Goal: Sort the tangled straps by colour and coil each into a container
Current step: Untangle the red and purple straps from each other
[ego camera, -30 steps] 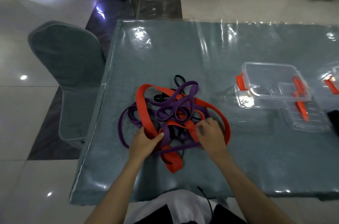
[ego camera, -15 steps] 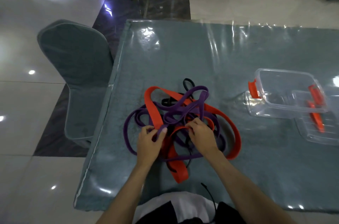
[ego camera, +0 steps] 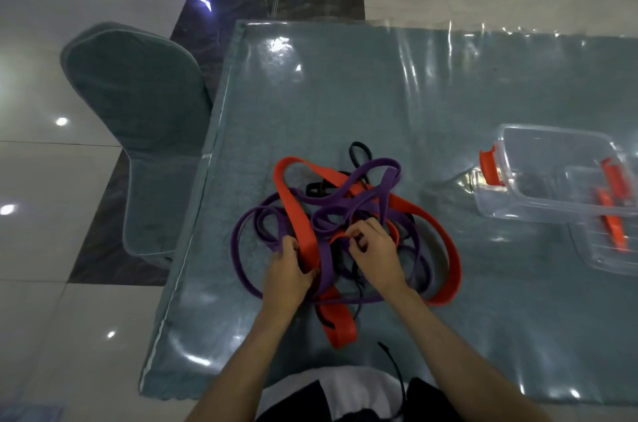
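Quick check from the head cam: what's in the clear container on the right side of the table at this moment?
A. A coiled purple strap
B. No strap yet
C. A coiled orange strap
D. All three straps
B: the clear container holds no strap, while the orange strap, purple strap and black strap lie tangled together on the table.

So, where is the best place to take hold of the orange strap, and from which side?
Probably the orange strap at its wide outer loop on the right, approached from the right side. That stretch lies flat and alone on the table, clear of the purple strap; near both hands it is buried.
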A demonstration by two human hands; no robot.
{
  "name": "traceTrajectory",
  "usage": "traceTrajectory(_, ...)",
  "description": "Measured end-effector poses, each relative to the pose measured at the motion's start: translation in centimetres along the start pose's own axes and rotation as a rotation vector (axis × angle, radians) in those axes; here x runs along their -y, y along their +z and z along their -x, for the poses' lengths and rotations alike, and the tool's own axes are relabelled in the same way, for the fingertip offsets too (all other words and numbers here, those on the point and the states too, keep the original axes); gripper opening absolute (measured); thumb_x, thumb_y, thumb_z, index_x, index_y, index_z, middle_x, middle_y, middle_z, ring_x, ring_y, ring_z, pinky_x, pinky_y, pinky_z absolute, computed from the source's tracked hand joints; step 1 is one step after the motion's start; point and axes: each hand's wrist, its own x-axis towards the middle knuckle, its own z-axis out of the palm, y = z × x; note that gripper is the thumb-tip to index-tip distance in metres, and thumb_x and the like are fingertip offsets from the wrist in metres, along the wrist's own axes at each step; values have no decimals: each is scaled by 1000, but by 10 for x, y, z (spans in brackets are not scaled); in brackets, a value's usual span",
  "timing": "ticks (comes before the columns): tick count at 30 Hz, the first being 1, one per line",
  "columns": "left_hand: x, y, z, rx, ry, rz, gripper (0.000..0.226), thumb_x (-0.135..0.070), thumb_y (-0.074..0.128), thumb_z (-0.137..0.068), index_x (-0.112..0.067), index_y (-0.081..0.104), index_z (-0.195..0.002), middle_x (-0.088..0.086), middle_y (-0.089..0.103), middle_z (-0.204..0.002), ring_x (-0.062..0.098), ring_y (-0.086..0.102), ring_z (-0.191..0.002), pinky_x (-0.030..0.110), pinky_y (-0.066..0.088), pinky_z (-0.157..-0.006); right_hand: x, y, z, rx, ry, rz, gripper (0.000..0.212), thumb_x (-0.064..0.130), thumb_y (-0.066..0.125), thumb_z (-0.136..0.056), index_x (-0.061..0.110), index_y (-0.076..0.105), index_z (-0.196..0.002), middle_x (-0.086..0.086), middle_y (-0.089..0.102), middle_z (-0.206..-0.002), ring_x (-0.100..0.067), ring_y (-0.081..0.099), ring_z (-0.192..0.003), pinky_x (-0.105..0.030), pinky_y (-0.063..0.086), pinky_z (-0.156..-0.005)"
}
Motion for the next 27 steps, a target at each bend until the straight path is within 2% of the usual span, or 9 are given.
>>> traceTrajectory(3,-3,8,4,-74,48,-73,52,-20,85,-83,-17,40,-109,1,59,-79,27,61,-72,35,40,-58,2,2,1,40,-20,-10,16,3,71,-95,18,71,-102,9,57,-108,-2,56,-80,-9,46,-78)
traceTrajectory(5,-2,11,4,-97,69,-73,44,-17,80,-87,-13,42,-110,3,59,-77,31,63,-71,37,42,-56,7,6,3,72,4,12,7,20,70,-99,19,72,-106,9,55,-112,-3,56,-79,-24,54,-77)
traceTrajectory(10,0,10,7,-112,146,62,31,-9,71,-93,-18,43,-103,1,61,-78,26,63,-67,41,49,-56,31,21,9,230,90,224,53,72,62,-89,25,70,-112,3,46,-131,-15,47,-119,-36,56,-86)
traceTrajectory(13,-4,9,6,-82,128,149,32,-6,70,-93,-23,44,-101,-7,61,-77,13,61,-66,30,47,-58,34,24,14,218,65,218,44,61,70,-91,22,74,-110,-3,45,-138,-24,45,-128,-35,52,-97)
traceTrajectory(17,2,5,5,-3,-23,437,12,-9,57,-104,-15,53,-95,-4,62,-80,17,60,-75,29,49,-71,29,8,24,179,5,-9,25,41,69,-100,29,78,-120,0,43,-148,-24,42,-132,-38,43,-111)
traceTrajectory(19,-2,0,10,75,-184,703,18,-27,54,-110,-15,57,-97,-1,69,-86,19,66,-83,35,53,-78,26,0,27,170,-64,-51,27,24,65,-103,33,76,-126,1,44,-146,-21,43,-129,-32,37,-111)
traceTrajectory(21,-5,-5,15,130,-155,685,30,-41,70,-100,-14,58,-98,-1,70,-90,11,68,-86,31,55,-81,27,-4,29,195,-116,-89,40,8,61,-102,30,72,-134,-1,50,-141,-19,46,-127,-29,37,-110)
traceTrajectory(23,-5,-7,17,159,-75,587,34,-21,85,-89,-9,56,-100,7,69,-96,14,68,-89,33,57,-85,30,-4,34,231,-139,-166,48,-5,56,-100,19,67,-139,-4,58,-134,-16,53,-126,-28,41,-111)
traceTrajectory(27,0,-10,20,64,-34,481,32,-1,73,-94,-18,46,-97,5,63,-94,18,65,-89,33,56,-84,29,4,48,226,-34,-206,38,-6,50,-102,9,63,-134,-6,70,-119,-16,66,-113,-37,51,-104)
